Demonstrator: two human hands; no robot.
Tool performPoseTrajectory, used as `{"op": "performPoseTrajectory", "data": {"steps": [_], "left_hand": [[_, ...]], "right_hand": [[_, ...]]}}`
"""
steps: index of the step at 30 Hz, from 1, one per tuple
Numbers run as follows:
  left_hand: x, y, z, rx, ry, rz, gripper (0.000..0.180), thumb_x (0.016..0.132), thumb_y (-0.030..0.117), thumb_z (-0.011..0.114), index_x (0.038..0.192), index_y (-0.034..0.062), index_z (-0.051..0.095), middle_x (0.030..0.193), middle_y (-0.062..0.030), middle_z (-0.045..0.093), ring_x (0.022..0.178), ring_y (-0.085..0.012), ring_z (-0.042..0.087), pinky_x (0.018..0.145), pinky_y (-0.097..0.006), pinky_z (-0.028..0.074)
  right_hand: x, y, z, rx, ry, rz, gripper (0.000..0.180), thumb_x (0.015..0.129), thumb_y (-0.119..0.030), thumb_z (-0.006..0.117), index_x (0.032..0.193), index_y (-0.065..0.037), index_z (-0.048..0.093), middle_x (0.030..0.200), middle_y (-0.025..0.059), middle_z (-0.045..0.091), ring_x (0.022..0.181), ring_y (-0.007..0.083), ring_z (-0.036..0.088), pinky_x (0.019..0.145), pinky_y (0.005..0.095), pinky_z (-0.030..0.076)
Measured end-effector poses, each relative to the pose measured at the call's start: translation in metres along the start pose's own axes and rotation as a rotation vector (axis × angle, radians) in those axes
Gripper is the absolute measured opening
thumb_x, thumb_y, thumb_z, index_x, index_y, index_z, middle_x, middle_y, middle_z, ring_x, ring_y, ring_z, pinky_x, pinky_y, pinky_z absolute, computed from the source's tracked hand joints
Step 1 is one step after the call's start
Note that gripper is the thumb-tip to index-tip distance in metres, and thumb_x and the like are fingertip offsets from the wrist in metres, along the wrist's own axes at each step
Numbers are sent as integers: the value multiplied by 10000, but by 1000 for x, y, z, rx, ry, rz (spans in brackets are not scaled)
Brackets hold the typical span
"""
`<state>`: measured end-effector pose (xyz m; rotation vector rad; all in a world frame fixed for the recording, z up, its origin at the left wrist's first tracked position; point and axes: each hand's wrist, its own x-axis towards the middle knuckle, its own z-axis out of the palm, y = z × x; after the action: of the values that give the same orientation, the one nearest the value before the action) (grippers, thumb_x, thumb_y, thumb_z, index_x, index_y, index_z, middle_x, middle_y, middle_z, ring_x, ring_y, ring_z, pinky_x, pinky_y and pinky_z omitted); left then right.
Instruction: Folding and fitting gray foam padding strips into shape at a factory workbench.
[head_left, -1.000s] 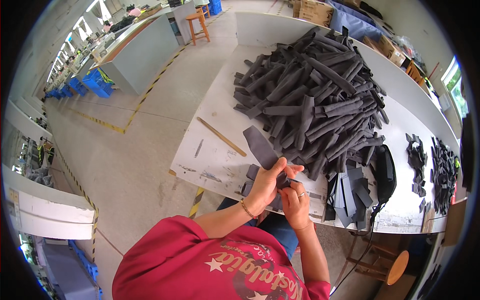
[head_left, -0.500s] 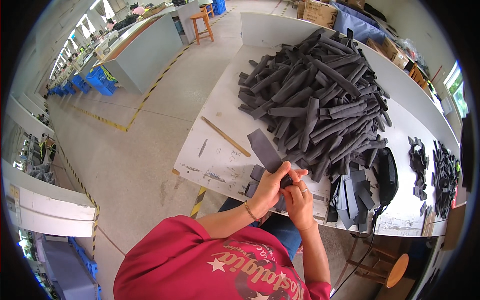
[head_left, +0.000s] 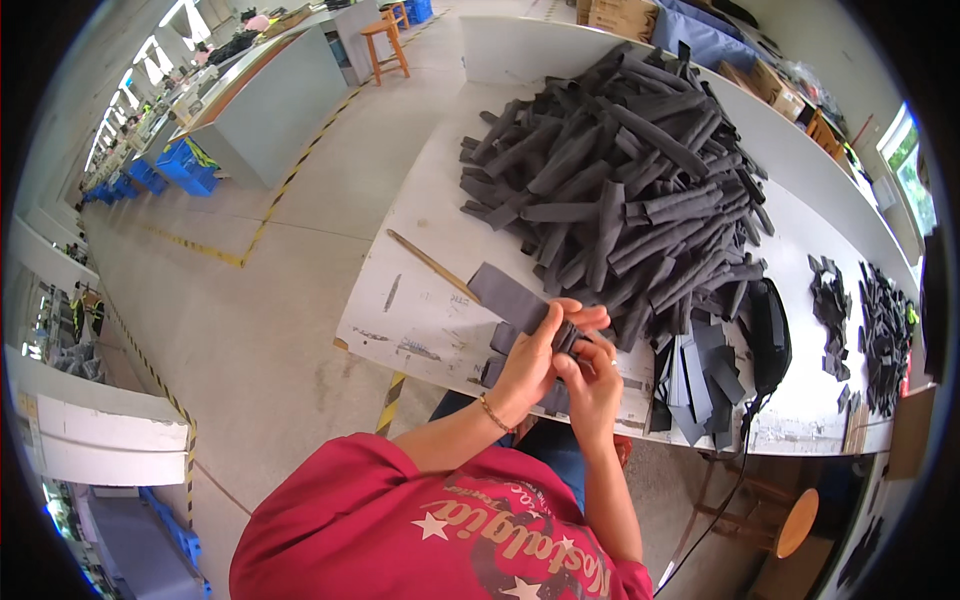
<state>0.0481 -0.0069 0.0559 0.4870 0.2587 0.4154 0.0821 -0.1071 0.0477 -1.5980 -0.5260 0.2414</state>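
Observation:
My left hand (head_left: pixel 532 352) is closed on a dark grey fabric strip (head_left: pixel 503 294), whose flat end sticks out to the far left over the table. My right hand (head_left: pixel 592 388) pinches the strip's bunched dark end, close against the left fingers. Between the two hands that end looks folded or rolled; the fingers partly hide it. Beneath the hands, at the table's near edge, lie a few small grey fabric pieces (head_left: pixel 490 371). A large heap of dark grey fabric tubes (head_left: pixel 610 165) lies just beyond the hands.
A thin wooden stick (head_left: pixel 430 262) lies left of the heap on the white table (head_left: pixel 410 215). To the right are fanned flat grey pieces (head_left: pixel 693 380), a black elongated object (head_left: pixel 770 340) with a cord, and smaller dark scraps (head_left: pixel 830 320). A wooden stool (head_left: pixel 797 523) stands below the table's right side.
Both hands have shifted slightly, and the strip's free end now points more to the left and lower. The right fingers have moved around the bunched end. The whole view has turned a little.

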Motion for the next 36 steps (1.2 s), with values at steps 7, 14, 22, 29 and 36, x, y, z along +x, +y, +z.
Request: {"op": "performPoseTrajectory", "data": {"steps": [7,14,22,29,36], "left_hand": [[18,19,-12,65,-199,168,354,1007,403,466,1120,95,599,1382,-146,526,1308,-307,469,1053,-467,402],[16,16,-20,156,-232,122,353,1013,392,457,1141,99,607,1418,-127,491,1358,-303,402,1056,-465,395],[13,2,-20,134,-232,43,326,1010,376,476,1108,99,617,1358,-119,548,1348,-296,416,1069,-446,377],[18,8,-28,-41,-55,-9,382,1010,368,487,1130,30,618,1236,-185,615,1157,-288,585,1005,-416,456],[16,38,-32,236,89,64,230,890,107,682,1099,20,641,997,-144,705,912,-248,686,752,-328,561]], "right_hand": [[-5,19,-13,434,272,77,57,895,-52,655,901,-5,624,996,38,585,794,95,558,754,224,443],[8,-16,-6,489,150,279,344,968,-198,590,1197,59,582,915,31,648,812,70,561,706,239,450],[4,21,-10,605,97,299,184,927,-143,665,1019,13,637,848,-6,636,762,57,535,685,205,407],[-1,17,-17,446,-34,337,176,886,-92,693,789,-35,557,728,55,629,609,112,576,598,245,458],[3,22,-43,493,-13,389,201,873,-68,696,748,-36,542,706,70,624,566,121,558,541,252,440]]}}
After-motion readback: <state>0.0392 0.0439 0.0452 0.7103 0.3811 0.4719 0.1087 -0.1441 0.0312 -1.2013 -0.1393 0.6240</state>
